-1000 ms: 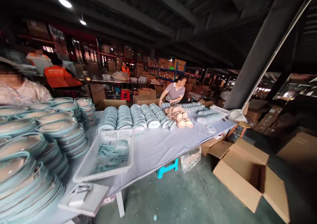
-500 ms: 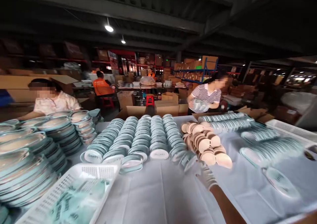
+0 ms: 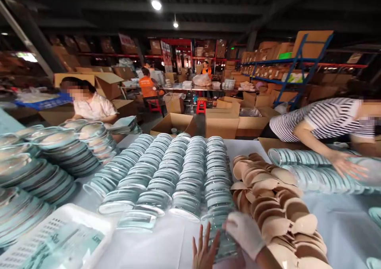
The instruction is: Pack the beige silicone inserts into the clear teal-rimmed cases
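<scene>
My left hand [image 3: 204, 248], bare, reaches up from the bottom edge with its fingers spread. It is beside the near end of the rightmost row of pale teal oval packs [image 3: 218, 177] in clear plastic. My right hand [image 3: 244, 234], in a white glove, rests against the packs at that same end. Its fingers are blurred and partly hidden, so their grip is unclear. Right of it lies a long heap of beige curved oval pads [image 3: 274, 217]. Several more rows of teal packs [image 3: 162, 177] stretch away to the left.
A white perforated basket [image 3: 70, 213] with flat teal sachets stands front left. Tall stacks of teal packs [image 3: 64, 154] rise behind it. At right, a person in a striped shirt [image 3: 327, 120] leans over more packs; another person [image 3: 95, 110] sits at left. Open cartons [image 3: 222, 122] stand beyond the table.
The view has shifted right and closer to the rows. My left hand has come into view. The person in stripes now bends over the table with a hand on the packs.
</scene>
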Motion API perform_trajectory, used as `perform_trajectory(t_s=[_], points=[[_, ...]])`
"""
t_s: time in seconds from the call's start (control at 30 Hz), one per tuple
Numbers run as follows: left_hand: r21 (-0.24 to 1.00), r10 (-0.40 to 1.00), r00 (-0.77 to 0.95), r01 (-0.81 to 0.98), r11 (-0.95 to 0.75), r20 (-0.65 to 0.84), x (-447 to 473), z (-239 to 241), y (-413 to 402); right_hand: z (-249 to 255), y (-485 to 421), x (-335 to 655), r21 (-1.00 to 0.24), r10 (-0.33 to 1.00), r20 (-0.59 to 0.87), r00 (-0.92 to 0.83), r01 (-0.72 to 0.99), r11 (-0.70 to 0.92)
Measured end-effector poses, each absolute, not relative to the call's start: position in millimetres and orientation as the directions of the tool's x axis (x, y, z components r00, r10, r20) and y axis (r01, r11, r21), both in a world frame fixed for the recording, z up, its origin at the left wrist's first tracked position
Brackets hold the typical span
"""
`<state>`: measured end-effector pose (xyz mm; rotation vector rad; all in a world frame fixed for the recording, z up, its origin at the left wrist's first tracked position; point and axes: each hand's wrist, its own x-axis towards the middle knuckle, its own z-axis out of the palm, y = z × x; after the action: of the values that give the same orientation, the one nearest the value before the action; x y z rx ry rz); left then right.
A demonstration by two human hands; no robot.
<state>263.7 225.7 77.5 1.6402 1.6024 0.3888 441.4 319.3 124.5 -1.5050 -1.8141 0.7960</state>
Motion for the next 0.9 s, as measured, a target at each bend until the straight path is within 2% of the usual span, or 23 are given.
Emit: perform_trajectory(t_s=[0.03,0.1,0.2,0.3,0.43,0.6,0.67,0.77,0.83,0.9], points=[[0.682,0.939,0.149,0.723,0.111,-0.311,268,72,234,137,352,437,-0.648,0.963,0.151,-0.222,0.714,0.267],[0.645,0.945,0.154,0.761,0.074,-0.29,275,55,246,158,422,422,-0.433,0.939,0.176,-0.294,0.834,0.343],[0.573,0.96,0.197,0.818,-0.048,-0.201,285,15,257,163,501,394,-0.357,0.941,0.114,-0.32,0.87,0.339],[0.453,0.962,0.257,0.87,-0.192,-0.086,289,-27,265,143,527,379,-0.309,0.946,0.104,-0.306,0.894,0.323],[0.289,0.909,0.38,0.863,-0.415,0.173,284,-40,257,119,508,380,-0.275,0.94,0.152,-0.304,0.901,0.336],[0.242,0.846,0.447,0.821,-0.517,0.291,276,-20,225,111,468,382,-0.274,0.958,0.104,-0.269,0.918,0.288],[0.169,0.814,0.434,0.835,-0.525,0.386,278,-22,209,109,447,383,-0.284,0.962,0.105,-0.251,0.92,0.271],[0.005,0.697,0.381,0.876,-0.483,0.608,285,-37,176,105,403,391,-0.326,0.969,0.111,-0.222,0.912,0.247],[-0.001,0.597,0.293,0.898,-0.439,0.747,289,-50,143,99,365,399,-0.355,0.969,0.113,-0.22,0.902,0.246],[0.066,0.542,0.194,0.904,-0.423,0.817,289,-64,101,92,323,405,-0.377,0.967,0.112,-0.231,0.89,0.256]])
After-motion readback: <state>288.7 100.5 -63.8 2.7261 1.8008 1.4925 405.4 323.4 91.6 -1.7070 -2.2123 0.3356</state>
